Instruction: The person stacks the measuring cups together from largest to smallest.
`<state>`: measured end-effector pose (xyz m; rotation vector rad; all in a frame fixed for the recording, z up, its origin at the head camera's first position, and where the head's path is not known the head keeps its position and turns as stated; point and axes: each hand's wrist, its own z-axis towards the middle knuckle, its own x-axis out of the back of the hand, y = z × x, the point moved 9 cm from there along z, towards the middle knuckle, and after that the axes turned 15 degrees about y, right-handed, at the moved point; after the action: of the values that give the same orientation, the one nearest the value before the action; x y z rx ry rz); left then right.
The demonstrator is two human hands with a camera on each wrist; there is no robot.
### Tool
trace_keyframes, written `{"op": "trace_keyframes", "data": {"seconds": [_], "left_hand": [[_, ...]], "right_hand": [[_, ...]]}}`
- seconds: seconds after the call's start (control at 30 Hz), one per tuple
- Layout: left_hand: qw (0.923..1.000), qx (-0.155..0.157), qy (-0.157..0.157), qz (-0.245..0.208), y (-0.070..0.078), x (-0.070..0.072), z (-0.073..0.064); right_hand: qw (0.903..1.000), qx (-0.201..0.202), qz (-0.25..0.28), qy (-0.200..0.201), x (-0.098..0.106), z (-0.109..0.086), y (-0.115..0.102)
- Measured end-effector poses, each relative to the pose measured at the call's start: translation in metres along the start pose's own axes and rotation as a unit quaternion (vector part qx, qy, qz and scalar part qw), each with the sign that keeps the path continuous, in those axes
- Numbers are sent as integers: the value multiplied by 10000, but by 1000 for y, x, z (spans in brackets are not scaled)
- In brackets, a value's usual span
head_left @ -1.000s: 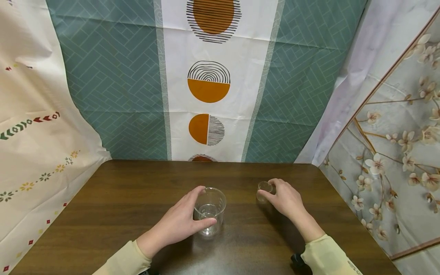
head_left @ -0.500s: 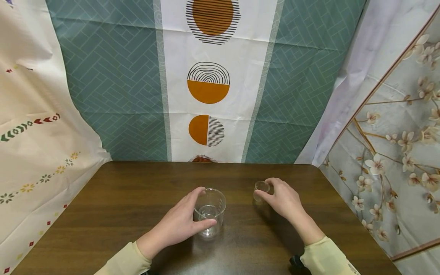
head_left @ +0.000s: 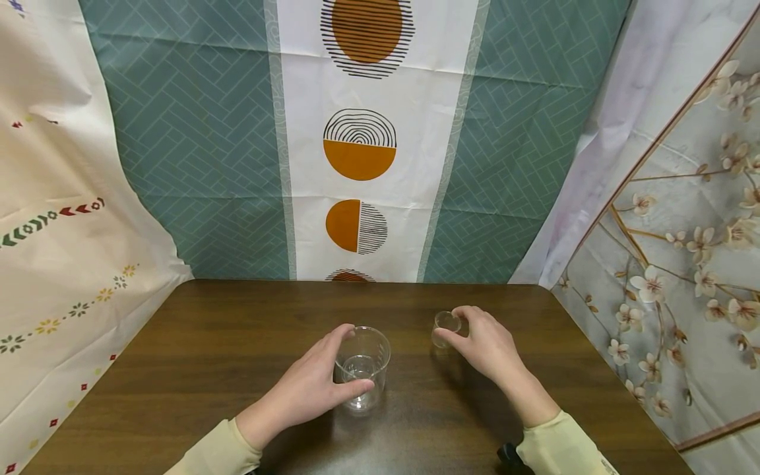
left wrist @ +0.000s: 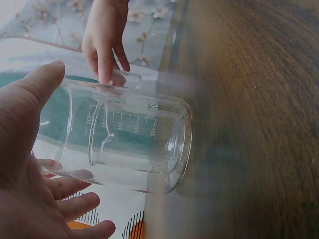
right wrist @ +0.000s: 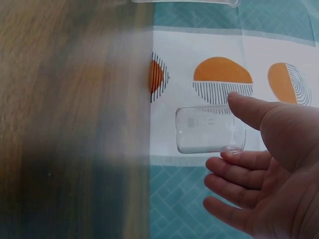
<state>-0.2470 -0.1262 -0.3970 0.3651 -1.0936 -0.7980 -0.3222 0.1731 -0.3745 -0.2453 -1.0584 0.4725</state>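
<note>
My left hand [head_left: 305,388] holds a large clear glass beaker [head_left: 369,349] by its upper part, thumb on the near side and forefinger at the far rim. The beaker stands upright on the table; white graduation marks show on its wall in the left wrist view. Inside it sits what looks like a smaller beaker [left wrist: 132,142], its rim lower than the outer one. To the right, my right hand [head_left: 489,346] pinches a small clear glass beaker [right wrist: 209,129] near its rim between thumb and fingers. In the right wrist view this beaker hangs upright above the tabletop.
A dark brown wooden table [head_left: 237,343] lies beneath both hands. Behind it hangs a green and white curtain [head_left: 208,165] with orange circles. Patterned cream cloth [head_left: 71,264] borders the left side, and a flowered cloth [head_left: 700,264] the right.
My right hand has moved a little to the left with the small beaker, closer to the large one. My left hand and the large beaker have stayed in place.
</note>
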Motion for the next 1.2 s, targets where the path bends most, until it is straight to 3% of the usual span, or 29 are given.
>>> {"op": "trace_keyframes", "data": {"seconds": [1.2], "left_hand": [[10000,34,-27,-4,-1,-2,1]], "right_hand": [[9991,323,264,78,7,-5,-31]]}}
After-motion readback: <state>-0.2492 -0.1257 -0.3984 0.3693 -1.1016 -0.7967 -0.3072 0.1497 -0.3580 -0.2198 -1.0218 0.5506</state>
